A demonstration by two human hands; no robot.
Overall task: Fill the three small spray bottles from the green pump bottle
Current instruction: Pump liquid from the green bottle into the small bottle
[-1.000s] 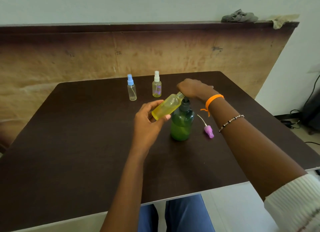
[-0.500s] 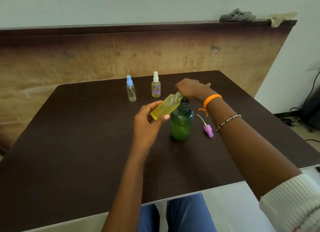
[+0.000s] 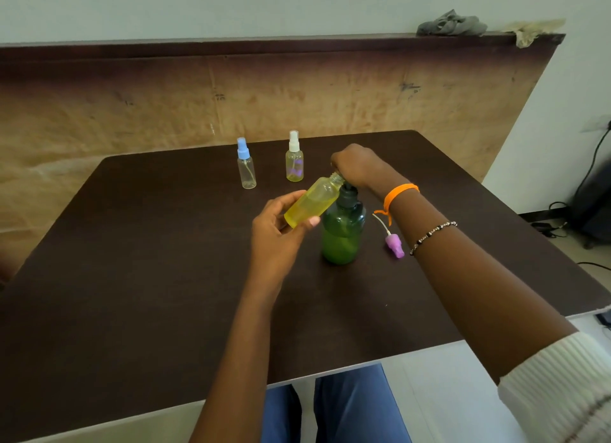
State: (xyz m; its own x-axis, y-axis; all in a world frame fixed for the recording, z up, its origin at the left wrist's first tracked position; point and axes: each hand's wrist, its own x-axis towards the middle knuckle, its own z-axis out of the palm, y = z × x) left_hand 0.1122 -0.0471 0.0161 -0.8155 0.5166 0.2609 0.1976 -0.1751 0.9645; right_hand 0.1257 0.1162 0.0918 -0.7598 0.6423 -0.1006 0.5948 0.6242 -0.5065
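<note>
The left hand (image 3: 277,231) grips an uncapped small spray bottle (image 3: 312,204), fingers and thumb curled round its lower body. This bottle is tilted, its open neck pointing up and to the right, right at the black pump head of the green pump bottle (image 3: 342,234). Yellowish liquid shows through its clear wall. The right hand (image 3: 355,166) sits on top of the pump head with its fingers curled down over it; how firmly they wrap the pump is hidden by the hand itself. The green pump bottle stands upright on the dark desk (image 3: 132,277), near its middle, with green liquid filling roughly its lower half.

Just right of the pump bottle, a purple spray cap (image 3: 394,244) lies on its side on the desk, its thin dip tube pointing away toward the far edge. Further back stand 2 more small spray bottles, both upright and capped: a blue-capped bottle (image 3: 246,166) on the left, which looks clear, and a white-capped bottle (image 3: 294,160) to its right, tinted yellow. They stand near each other, well apart from the pump bottle.

An orange wristband (image 3: 400,191) and a beaded bracelet (image 3: 433,232) circle the right forearm.
</note>
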